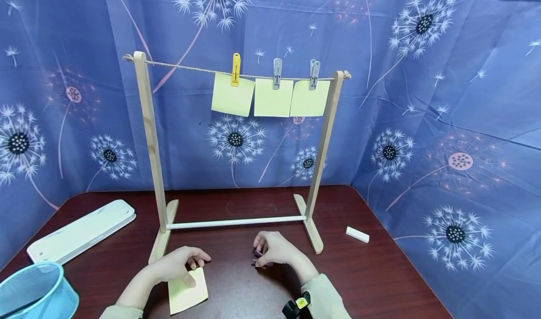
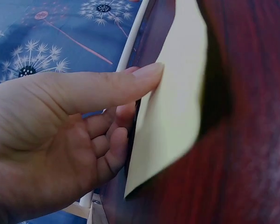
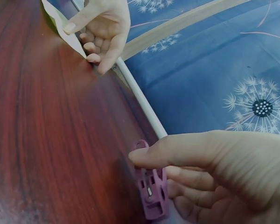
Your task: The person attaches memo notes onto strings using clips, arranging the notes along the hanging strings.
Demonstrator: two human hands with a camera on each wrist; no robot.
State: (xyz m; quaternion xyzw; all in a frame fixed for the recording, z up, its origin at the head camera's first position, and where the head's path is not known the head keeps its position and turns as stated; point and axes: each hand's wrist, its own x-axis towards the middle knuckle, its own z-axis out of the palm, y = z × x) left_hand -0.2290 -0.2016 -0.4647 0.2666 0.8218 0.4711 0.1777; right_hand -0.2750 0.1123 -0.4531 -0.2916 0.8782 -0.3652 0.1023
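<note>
Between thumb and fingers, my left hand (image 1: 175, 264) pinches a pale yellow paper note (image 1: 188, 298) at its edge, low over the table. In the left wrist view the thumb lies on the face of the sheet (image 2: 177, 93), which bends slightly. My right hand (image 1: 276, 249) holds a purple clothespin (image 3: 151, 198) by its handle end, the thumb on one side and fingers behind. On the twine (image 1: 181, 67) of a wooden stand hang three similar notes, under a yellow clothespin (image 1: 235, 70) and two grey ones (image 1: 276, 73).
The stand's left post (image 1: 150, 140) and right post (image 1: 323, 150) rise behind my hands, joined low by a white bar (image 1: 236, 223). A white case (image 1: 82, 229) and a blue mesh basket (image 1: 63, 295) are at left. A small white block (image 1: 357, 234) lies at right.
</note>
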